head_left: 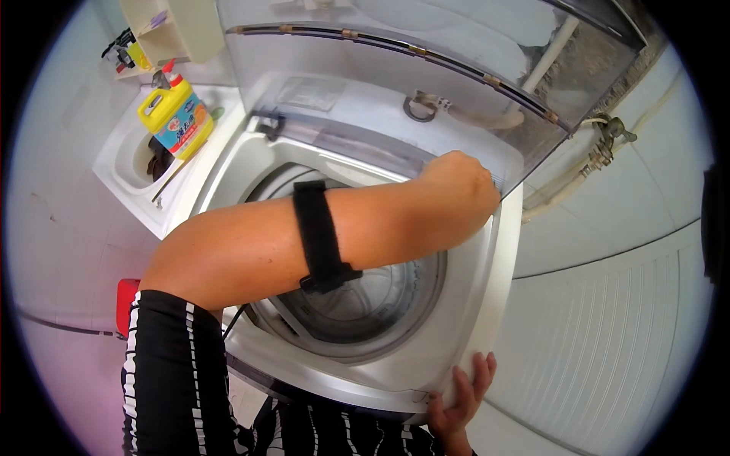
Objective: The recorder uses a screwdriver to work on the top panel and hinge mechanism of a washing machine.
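A top-loading washing machine stands before me with its clear lid raised, and the metal drum shows inside. My left arm, with a black strap around the forearm, reaches across the opening. My left hand is closed at the back right corner of the machine, by the lid's hinge side. Its fingertips are turned away, so whatever they hold is hidden. My right hand rests against the front right corner, fingers apart and nothing in them.
At the back left is a white sink with a yellow pump jug on its edge and something dark in the basin. A shelf hangs above it. A tap with a hose is on the right wall. Something red sits left of my arm.
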The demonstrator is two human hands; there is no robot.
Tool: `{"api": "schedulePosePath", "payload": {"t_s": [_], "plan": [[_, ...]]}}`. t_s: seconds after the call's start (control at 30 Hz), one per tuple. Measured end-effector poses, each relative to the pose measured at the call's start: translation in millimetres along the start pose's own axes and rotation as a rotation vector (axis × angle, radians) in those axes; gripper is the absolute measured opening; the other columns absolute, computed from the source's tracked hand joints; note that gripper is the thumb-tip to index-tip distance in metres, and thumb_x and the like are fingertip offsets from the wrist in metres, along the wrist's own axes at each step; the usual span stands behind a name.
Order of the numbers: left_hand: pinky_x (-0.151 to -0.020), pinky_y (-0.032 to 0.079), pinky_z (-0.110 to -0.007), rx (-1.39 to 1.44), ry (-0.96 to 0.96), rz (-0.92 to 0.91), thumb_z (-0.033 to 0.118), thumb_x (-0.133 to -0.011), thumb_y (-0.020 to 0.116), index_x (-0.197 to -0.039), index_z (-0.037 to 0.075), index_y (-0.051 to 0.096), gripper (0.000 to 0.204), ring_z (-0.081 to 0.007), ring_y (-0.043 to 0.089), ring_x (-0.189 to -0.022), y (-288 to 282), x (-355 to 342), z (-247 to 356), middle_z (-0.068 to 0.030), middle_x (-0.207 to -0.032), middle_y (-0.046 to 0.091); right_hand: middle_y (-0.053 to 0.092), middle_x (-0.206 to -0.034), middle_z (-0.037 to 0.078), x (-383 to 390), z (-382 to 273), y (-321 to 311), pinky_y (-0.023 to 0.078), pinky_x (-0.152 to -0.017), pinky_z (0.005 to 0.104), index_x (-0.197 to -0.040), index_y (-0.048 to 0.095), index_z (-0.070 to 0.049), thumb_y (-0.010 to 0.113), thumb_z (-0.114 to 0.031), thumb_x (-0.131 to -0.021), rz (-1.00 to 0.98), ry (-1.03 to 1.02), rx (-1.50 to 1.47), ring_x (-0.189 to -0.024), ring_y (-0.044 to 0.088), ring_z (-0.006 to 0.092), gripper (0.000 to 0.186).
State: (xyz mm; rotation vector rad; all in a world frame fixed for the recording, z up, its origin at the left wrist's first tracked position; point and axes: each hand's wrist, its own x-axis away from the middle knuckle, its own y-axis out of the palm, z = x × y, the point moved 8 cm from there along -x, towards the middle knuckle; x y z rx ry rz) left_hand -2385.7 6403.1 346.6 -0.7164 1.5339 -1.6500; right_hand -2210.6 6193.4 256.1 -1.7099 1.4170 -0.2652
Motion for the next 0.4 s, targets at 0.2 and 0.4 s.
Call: {"api": "schedulePosePath", "payload": {"t_s": [0.2, 0.4], "plan": [[-0.067, 0.050, -0.037, -0.078, -0.073, -0.164, 0.012, -0.068, 0.062, -0.077, 0.006, 0.068, 0.013, -0.0315, 0.064, -0.082, -28.9, -24.5, -15.1, -0.0151, -0.082, 0.067, 0.036, -0.136, 0.024, -0.1, 1.1, -1.8, 0.021, -0.103, 0.0596, -0.113, 0.052, -0.004, 0.063, -0.025, -0.073, 0.032, -0.017, -0.027, -0.129, 0.026, 0.0489, 0.046], [-0.088, 0.045, -0.043, -0.115, -0.170, -0.288, 0.016, -0.071, 0.060, -0.083, 0.009, 0.071, 0.018, -0.0320, 0.063, -0.089, -33.7, -22.9, -13.1, -0.0160, -0.087, 0.067, 0.037, -0.135, 0.024, -0.4, 3.7, -2.5, 0.021, -0.103, 0.0599, -0.113, 0.053, -0.004, 0.065, -0.024, -0.072, 0.007, -0.008, -0.040, -0.129, 0.027, 0.0486, 0.047]]}}
